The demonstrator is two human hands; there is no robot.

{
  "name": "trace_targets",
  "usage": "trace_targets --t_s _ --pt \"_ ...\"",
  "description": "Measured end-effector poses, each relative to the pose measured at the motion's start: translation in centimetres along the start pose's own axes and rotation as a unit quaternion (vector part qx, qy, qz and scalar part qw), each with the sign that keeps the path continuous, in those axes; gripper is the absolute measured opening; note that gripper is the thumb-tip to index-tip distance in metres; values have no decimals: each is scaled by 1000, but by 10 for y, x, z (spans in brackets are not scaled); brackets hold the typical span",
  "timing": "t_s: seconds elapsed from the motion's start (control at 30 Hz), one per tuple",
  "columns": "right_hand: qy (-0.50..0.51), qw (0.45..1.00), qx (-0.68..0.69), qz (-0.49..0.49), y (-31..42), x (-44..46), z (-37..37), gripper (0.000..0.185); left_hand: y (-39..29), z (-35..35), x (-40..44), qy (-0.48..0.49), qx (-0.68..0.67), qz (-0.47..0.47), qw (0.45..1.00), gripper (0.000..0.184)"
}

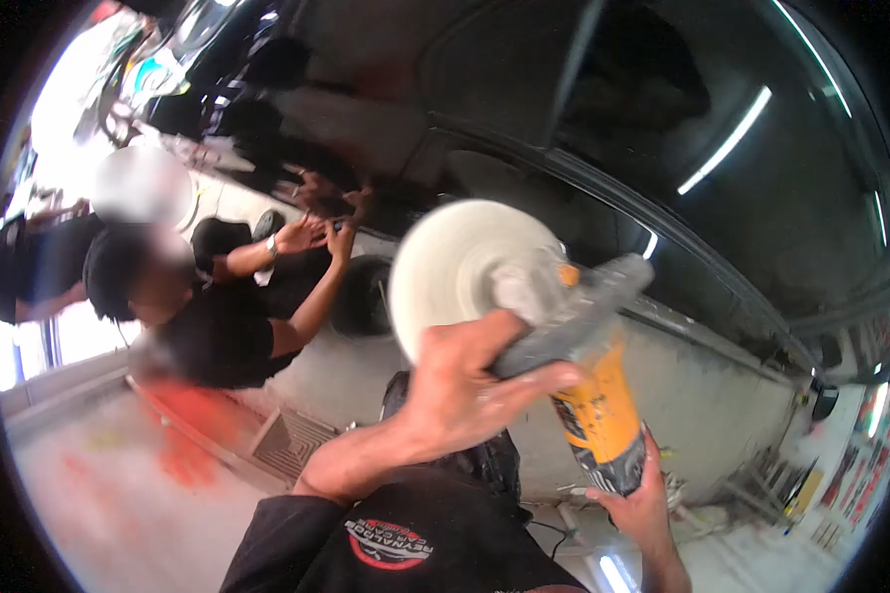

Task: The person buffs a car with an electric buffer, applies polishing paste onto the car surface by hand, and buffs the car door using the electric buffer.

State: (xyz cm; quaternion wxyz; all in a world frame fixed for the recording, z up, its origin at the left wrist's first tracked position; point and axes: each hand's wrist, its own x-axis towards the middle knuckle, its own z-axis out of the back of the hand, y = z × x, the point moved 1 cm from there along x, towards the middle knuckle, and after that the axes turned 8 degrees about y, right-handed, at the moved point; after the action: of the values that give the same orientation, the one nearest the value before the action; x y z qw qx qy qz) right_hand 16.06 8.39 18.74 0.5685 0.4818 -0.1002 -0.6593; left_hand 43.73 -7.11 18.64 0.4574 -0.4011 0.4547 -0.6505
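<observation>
A yellow and black car polisher (603, 405) is held in front of me, its round white pad (455, 267) facing the dark car panel (504, 168). I cannot tell whether the pad touches the panel. My left hand (465, 385) is closed around the grey front handle (603, 306), close behind the pad. Lower right, my right hand (643, 504) grips the black rear end of the polisher body. The pad looks smeared, and the polisher's head is partly blurred.
A glossy black car (623, 119) fills the upper view, reflecting long lights. To the left, another person (218, 326) in black reaches both hands toward the car; a second person (49, 257) is behind. A floor grate (292, 445) lies below them. Racks (771, 484) stand at right.
</observation>
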Motion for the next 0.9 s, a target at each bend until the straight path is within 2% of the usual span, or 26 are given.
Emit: trace_targets --t_s 0.1,0.2,0.3,0.43,0.5,0.63,0.7,0.8,0.9 --pt "29 999 15 17 8 30 -8 107 5 24 4 -18 71 5 997 43" --pt "61 997 29 24 16 56 -9 104 15 36 10 -89 70 -2 994 48" --pt "59 997 37 41 7 69 -2 107 18 29 22 -98 92 -5 991 50" --pt "55 997 47 -4 -7 46 2 107 13 8 10 -79 97 -6 992 45" --pt "34 997 59 -22 -19 37 11 107 9 -11 10 -51 103 22 993 44" --pt "-4 998 65 7 -49 20 32 105 1 -58 20 -10 34 16 999 43" --pt "-22 998 51 12 -71 11 46 102 0 -83 25 4 47 21 999 41" --pt "-20 993 115 0 -83 0 69 101 -12 -103 37 4 -10 22 1000 39" --pt "9 988 149 -21 -64 -2 88 100 -15 -105 44 7 -30 40 999 38"
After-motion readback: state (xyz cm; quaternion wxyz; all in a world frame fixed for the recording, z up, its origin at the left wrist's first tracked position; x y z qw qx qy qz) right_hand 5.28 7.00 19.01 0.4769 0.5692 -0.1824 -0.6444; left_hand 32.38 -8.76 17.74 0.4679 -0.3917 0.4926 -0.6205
